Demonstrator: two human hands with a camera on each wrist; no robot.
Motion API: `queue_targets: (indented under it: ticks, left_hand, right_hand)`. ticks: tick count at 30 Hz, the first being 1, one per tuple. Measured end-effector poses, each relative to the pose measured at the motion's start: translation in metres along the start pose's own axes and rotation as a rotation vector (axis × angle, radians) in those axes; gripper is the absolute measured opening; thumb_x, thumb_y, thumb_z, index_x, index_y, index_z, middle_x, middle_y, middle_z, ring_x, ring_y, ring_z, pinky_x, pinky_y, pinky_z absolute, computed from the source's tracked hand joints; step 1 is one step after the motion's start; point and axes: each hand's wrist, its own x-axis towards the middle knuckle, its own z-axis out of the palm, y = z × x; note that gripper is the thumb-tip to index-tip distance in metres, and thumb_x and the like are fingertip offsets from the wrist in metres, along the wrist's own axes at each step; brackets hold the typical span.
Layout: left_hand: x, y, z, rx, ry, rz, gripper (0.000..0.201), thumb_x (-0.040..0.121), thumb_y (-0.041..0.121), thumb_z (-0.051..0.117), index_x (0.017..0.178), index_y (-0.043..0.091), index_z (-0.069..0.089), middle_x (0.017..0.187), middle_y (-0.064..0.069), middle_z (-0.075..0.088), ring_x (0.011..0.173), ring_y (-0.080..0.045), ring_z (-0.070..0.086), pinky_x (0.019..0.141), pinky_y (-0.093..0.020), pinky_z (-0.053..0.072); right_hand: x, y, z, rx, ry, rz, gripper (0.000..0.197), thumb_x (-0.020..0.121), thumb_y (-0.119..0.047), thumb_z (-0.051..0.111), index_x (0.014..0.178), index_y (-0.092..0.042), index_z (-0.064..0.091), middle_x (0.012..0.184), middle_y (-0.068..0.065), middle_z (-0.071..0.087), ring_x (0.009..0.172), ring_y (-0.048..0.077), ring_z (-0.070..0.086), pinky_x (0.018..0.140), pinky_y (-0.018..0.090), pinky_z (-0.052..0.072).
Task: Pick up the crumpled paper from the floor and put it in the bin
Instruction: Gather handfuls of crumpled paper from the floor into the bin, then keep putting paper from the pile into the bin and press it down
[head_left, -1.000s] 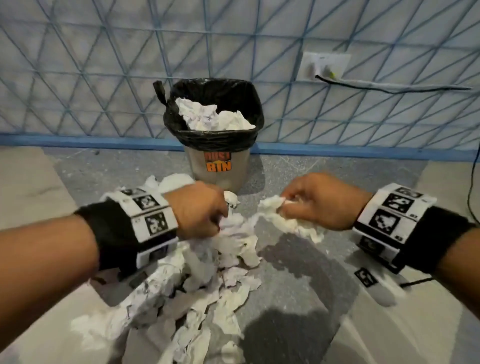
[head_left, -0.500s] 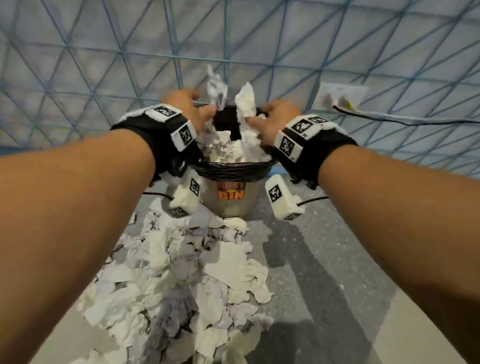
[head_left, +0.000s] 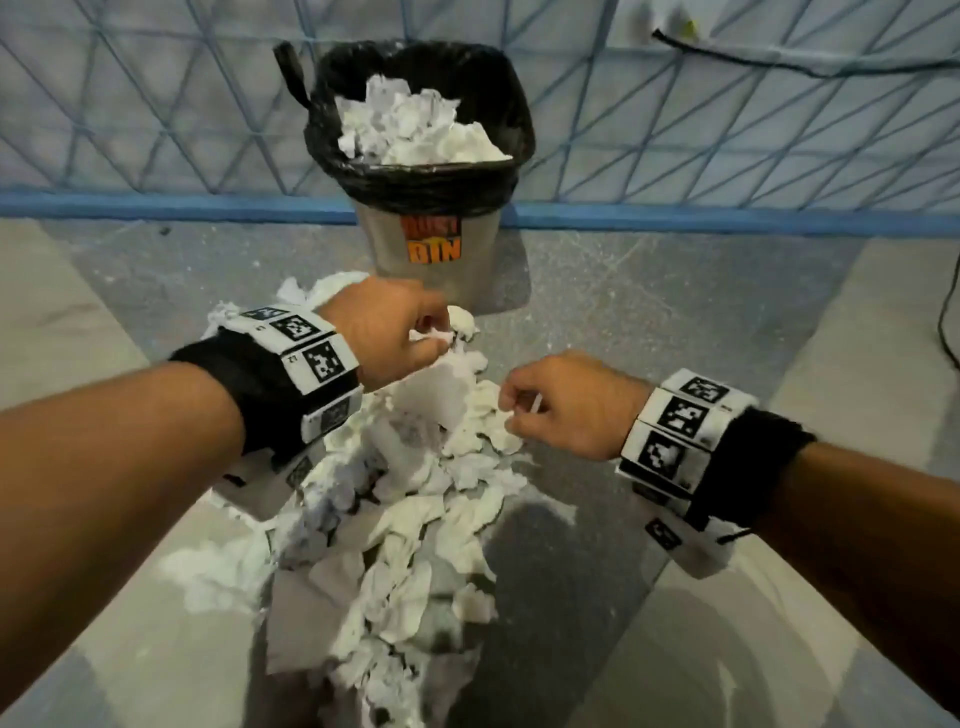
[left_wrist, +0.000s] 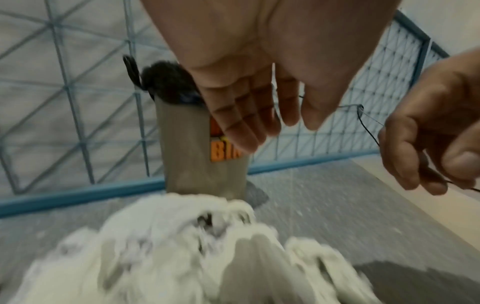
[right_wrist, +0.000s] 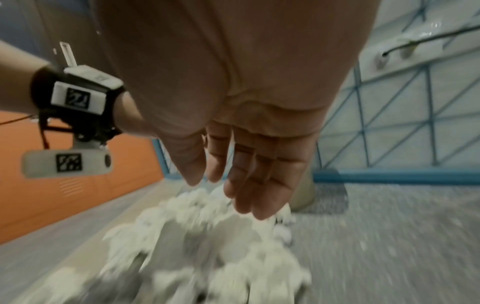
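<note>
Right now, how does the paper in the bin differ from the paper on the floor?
The paper in the bin is heaped compactly above the black liner; the floor paper sprawls in a long loose pile. The bin's paper sits untouched; both hands, left hand and right hand, reach over the floor pile. Both are white and crumpled.

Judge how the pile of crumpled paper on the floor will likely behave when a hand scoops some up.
The crumpled paper pile looks loose: separate scraps, so a scoop probably sheds pieces. Thin creased sheets suggest it is light and compressible. The bin is already heaped, so added paper may spill.
</note>
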Motion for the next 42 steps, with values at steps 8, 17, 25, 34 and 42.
queue_targets:
  ticks: [8, 17, 25, 34, 42]
  left_hand:
    - [-0.080, 0.052, 0.097, 0.162, -0.646, 0.060, 0.047, 0.080, 0.048, 0.060, 0.122, 0.028, 0.052, 0.120, -0.002, 0.053, 0.109, -0.025, 0.055, 0.088, -0.036, 0.050]
    - [-0.155, 0.082, 0.179, 0.257, -0.899, 0.242, 0.091, 0.070, 0.037, 0.076, 0.141, 0.037, 0.020, 0.144, -0.009, 0.021, 0.123, -0.036, 0.037, 0.087, -0.052, 0.047]
    - [-0.182, 0.049, 0.211, 0.337, -0.799, 0.464, 0.053, 0.087, 0.019, 0.056, 0.133, 0.026, 0.031, 0.146, -0.016, 0.017, 0.120, -0.042, 0.038, 0.079, -0.055, 0.051]
    - [-0.162, 0.036, 0.169, 0.327, -0.745, 0.337, 0.052, 0.092, 0.020, 0.051, 0.139, 0.026, 0.030, 0.126, -0.015, 0.040, 0.108, -0.037, 0.051, 0.080, -0.048, 0.052]
    - [-0.114, 0.037, 0.118, 0.210, -0.705, 0.197, 0.044, 0.087, 0.022, 0.058, 0.127, 0.031, 0.042, 0.122, -0.003, 0.043, 0.103, -0.029, 0.057, 0.083, -0.039, 0.050]
  right_hand:
    - [-0.076, -0.004, 0.128, -0.144, -0.324, -0.022, 0.048, 0.082, -0.042, 0.062, 0.124, -0.027, 0.044, 0.126, 0.005, 0.047, 0.111, 0.028, 0.054, 0.090, 0.038, 0.047]
    - [-0.136, -0.019, 0.227, 0.039, -0.622, 0.003, 0.066, 0.093, -0.037, 0.050, 0.147, -0.022, 0.017, 0.147, 0.016, 0.030, 0.126, 0.039, 0.041, 0.099, 0.043, 0.038]
    - [-0.115, -0.003, 0.246, 0.033, -0.537, -0.074, 0.047, 0.097, -0.030, 0.041, 0.143, -0.025, 0.031, 0.148, 0.013, 0.033, 0.129, 0.037, 0.041, 0.105, 0.048, 0.037]
    - [-0.052, -0.006, 0.209, -0.212, -0.392, -0.225, 0.026, 0.091, -0.012, 0.053, 0.117, -0.007, 0.051, 0.143, 0.017, 0.030, 0.104, 0.033, 0.059, 0.086, 0.044, 0.053]
    - [-0.042, -0.012, 0.168, -0.155, -0.200, -0.368, 0.029, 0.091, -0.008, 0.050, 0.120, -0.010, 0.051, 0.126, 0.019, 0.045, 0.091, 0.041, 0.061, 0.072, 0.042, 0.050]
